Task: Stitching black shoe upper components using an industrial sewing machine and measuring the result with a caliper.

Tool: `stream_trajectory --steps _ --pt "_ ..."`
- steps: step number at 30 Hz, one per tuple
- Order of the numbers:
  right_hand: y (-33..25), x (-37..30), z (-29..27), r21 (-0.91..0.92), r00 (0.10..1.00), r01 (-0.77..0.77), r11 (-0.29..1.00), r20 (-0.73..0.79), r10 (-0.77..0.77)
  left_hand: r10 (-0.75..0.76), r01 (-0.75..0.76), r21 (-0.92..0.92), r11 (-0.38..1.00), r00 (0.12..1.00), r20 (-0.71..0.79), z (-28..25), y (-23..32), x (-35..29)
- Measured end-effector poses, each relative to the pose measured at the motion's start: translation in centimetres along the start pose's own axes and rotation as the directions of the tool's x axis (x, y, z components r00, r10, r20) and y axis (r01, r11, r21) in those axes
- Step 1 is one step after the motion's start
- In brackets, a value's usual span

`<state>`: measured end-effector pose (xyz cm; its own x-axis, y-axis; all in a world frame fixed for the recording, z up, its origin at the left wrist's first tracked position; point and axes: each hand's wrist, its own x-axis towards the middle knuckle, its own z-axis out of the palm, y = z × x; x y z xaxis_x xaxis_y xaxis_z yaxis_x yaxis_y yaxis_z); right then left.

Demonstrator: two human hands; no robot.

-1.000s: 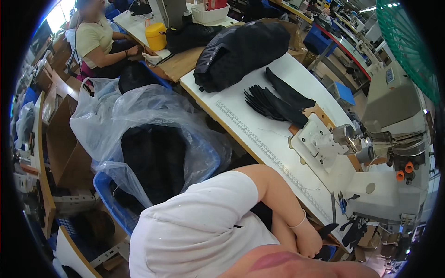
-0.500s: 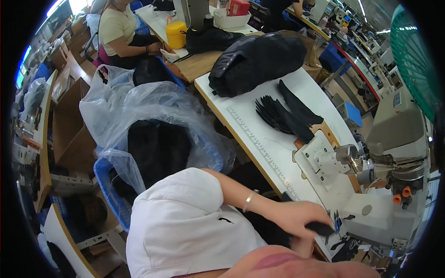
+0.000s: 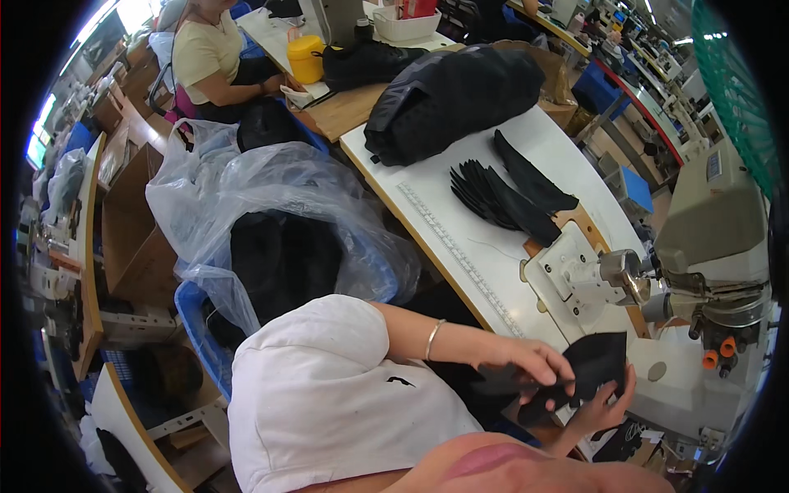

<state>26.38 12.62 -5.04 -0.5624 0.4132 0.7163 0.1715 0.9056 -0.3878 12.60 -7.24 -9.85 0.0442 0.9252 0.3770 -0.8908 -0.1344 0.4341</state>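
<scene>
My left hand (image 3: 536, 361), with a bracelet at its wrist, has its fingers closed on the edge of a black fabric piece (image 3: 598, 360). My right hand (image 3: 606, 407) grips the same piece from the other side, thumb and fingers bent around its lower edge. More dark fabric hangs below between the hands; whether it is one piece cannot be made out. Just beyond the hands stands a sewing machine with a metal head (image 3: 623, 275) over a white plate (image 3: 563, 275). A fanned stack of black cut pieces (image 3: 493, 197) lies on the white table beside another black piece (image 3: 530, 177).
A large black bundle (image 3: 456, 103) lies on the table's far end. A ruler strip (image 3: 452, 255) runs along the table edge. To the left stands a blue basket (image 3: 201, 329) with clear plastic and black material. Another person (image 3: 209, 57) sits at the far left. A green fan (image 3: 731, 90) is at upper right.
The black fabric piece has been raised and spread between my hands. My right hand has come into view, gripping it. My left hand has moved slightly up and left.
</scene>
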Motion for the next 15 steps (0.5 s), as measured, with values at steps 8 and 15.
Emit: stream_trajectory --steps 8,15 --pt "-1.5 2.6 6.8 0.485 0.997 -0.073 0.871 0.024 0.07 0.026 -0.005 0.195 0.981 0.994 -0.102 -2.4 4.7 -0.2" --pt "-0.5 9.0 5.1 -0.01 0.834 0.527 0.85 -0.185 -0.519 -0.089 0.133 0.363 0.922 0.987 -0.136 -2.4 11.5 2.3"
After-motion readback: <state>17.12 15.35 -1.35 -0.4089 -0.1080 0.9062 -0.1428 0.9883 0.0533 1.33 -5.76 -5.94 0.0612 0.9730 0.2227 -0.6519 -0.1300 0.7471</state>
